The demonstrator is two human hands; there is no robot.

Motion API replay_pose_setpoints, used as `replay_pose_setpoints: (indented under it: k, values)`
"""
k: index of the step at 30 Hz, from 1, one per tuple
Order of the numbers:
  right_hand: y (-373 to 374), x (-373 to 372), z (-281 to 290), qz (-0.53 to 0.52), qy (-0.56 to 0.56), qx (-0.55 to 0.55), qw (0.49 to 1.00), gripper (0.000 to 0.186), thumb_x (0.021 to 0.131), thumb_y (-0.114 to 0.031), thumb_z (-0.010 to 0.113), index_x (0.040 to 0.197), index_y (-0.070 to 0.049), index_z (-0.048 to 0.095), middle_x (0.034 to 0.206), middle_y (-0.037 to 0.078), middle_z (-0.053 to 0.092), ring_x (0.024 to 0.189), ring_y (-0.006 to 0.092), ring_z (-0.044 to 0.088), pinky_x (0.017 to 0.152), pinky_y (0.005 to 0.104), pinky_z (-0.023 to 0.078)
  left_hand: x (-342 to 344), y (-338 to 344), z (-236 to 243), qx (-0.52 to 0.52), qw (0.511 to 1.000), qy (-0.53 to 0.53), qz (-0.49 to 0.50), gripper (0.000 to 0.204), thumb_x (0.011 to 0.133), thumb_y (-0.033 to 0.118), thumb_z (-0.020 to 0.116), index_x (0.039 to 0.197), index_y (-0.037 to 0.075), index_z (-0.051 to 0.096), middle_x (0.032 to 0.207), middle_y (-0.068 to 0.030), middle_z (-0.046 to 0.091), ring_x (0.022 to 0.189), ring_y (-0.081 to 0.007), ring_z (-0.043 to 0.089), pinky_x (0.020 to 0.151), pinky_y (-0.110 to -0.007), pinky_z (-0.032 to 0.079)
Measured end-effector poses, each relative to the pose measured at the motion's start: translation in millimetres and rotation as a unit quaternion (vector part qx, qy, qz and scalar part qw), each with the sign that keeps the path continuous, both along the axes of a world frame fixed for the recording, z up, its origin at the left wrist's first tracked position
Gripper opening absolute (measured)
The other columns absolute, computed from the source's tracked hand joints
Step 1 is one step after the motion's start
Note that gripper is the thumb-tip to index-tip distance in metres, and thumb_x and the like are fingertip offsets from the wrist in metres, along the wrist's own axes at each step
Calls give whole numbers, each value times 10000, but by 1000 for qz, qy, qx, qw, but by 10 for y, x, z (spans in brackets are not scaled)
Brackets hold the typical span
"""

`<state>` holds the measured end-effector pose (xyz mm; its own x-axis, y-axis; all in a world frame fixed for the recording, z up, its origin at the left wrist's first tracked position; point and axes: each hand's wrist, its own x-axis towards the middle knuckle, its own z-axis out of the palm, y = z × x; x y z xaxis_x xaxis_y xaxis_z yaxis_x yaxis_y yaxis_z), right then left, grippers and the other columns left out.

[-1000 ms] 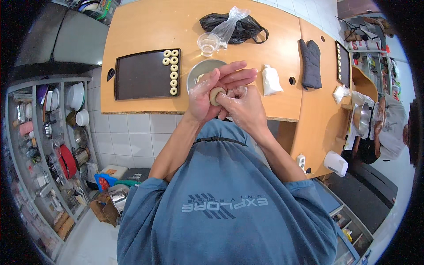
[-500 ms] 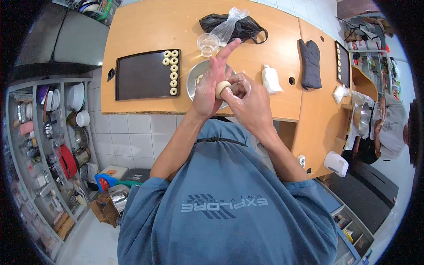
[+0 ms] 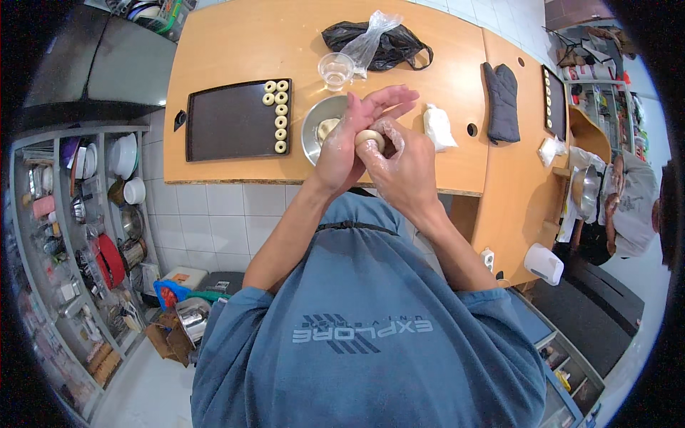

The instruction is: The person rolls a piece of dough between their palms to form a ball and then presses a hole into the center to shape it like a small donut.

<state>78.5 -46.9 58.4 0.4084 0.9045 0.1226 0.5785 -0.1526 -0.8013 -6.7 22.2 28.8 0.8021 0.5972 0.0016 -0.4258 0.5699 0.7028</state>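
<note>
The left hand (image 3: 344,148) has tipped over since half a second ago: its fingers pointed up, and now they lean to the right. The dough ring (image 3: 366,134) has gone a little bit to the right too.

The biggest thing is the light brown bench (image 3: 235,43). On its left side lies a dark, flat tray (image 3: 228,125), and most of the dough on it sits along its right edge. A black bag (image 3: 403,46) lies crumpled near the far edge.

The left hand is spread flat, with its grip wide. The right hand (image 3: 408,162) has its grip narrow, pinching the dough ring with its thumb and fingers. Both hands have white bits on them.

A dark oven mitt (image 3: 504,103) lies well over to the right. A round metal bowl (image 3: 308,135) sits partly behind the left hand. A see-through bag (image 3: 367,46) lies on the black one. A small white bag (image 3: 439,128) is just right of the hands. A clear cup (image 3: 335,70) stands behind the bowl.

In the bowl is a lump of dough (image 3: 327,128). The dough ring is between the two hands, in front of the bowl's right side. Eight little rings (image 3: 277,122) lie on the tray, six in one line and two beside it.
</note>
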Motion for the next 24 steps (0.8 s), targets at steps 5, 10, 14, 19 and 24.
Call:
replay_pose_setpoints:
  k: [5,10,14,19,24]
  values:
    - [12,0,16,-9,4,-3,1000,168,802,-181,665,744,-24,654,613,184,608,538,347,610,524,438,456,21,-24,-5,-11,1000,-9,0,827,1017,646,167,1462,-25,355,1485,-215,421,1420,-323,366,1157,-445,339]
    - [-2,40,6,6,31,-10,999,161,812,-162,671,803,0,670,648,158,629,558,259,608,545,381,466,-9,8,19,-12,1000,5,23,796,1029,620,162,1454,-20,371,1466,-206,446,1402,-310,394,1146,-439,354]
    - [-9,94,35,11,22,-15,1000,161,831,-132,686,877,23,682,687,113,652,586,151,601,575,315,480,-117,26,-95,20,996,71,50,723,1061,545,163,1432,-20,418,1426,-189,491,1337,-273,467,1129,-424,374]
    - [24,119,46,-5,37,15,999,166,823,-141,699,881,12,669,695,146,660,604,227,634,577,352,492,-137,3,24,-2,995,92,34,549,1089,383,275,1378,-27,499,1339,-164,573,1219,-220,567,1057,-378,455]
    - [42,200,34,-48,11,-7,999,186,824,-164,701,876,12,665,698,190,673,621,317,678,579,407,511,-212,37,5,17,985,136,103,326,1031,166,547,1281,-38,595,1196,-112,666,1063,-137,640,943,-265,512]
